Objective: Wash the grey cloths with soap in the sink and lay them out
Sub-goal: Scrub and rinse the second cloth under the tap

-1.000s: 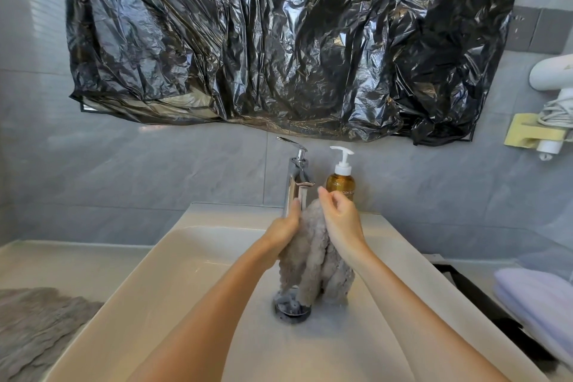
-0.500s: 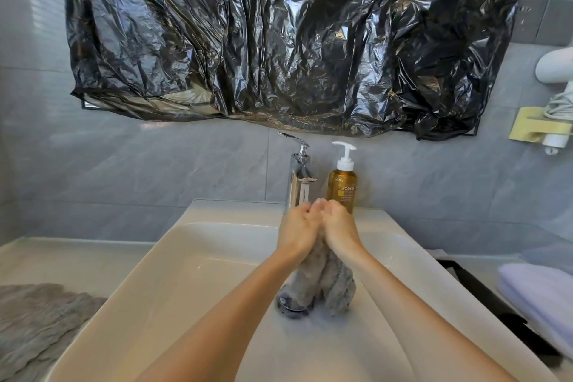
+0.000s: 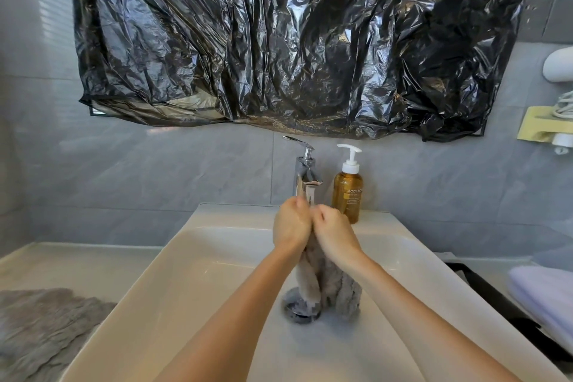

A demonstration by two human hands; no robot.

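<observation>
A wet grey cloth (image 3: 328, 285) hangs bunched over the white sink (image 3: 192, 263), its lower end touching the basin beside the chrome drain (image 3: 299, 308). My left hand (image 3: 291, 226) and my right hand (image 3: 333, 234) grip its top side by side, knuckles together, just under the chrome tap (image 3: 305, 175). Water runs from the spout onto my hands. An amber soap pump bottle (image 3: 347, 192) stands on the sink's back rim right of the tap. Another grey cloth (image 3: 43, 326) lies spread on the counter at the left.
Crinkled black plastic sheeting (image 3: 297, 37) covers the wall above the tap. A folded pale lilac towel (image 3: 545, 298) lies on the right, next to a black frame edge (image 3: 493, 298). A white appliance on a yellow holder (image 3: 545, 124) hangs on the right wall.
My hands came together from a spread hold on the cloth, closing on its top under the tap. The cloth went from a wide hanging shape to a narrower twisted bunch.
</observation>
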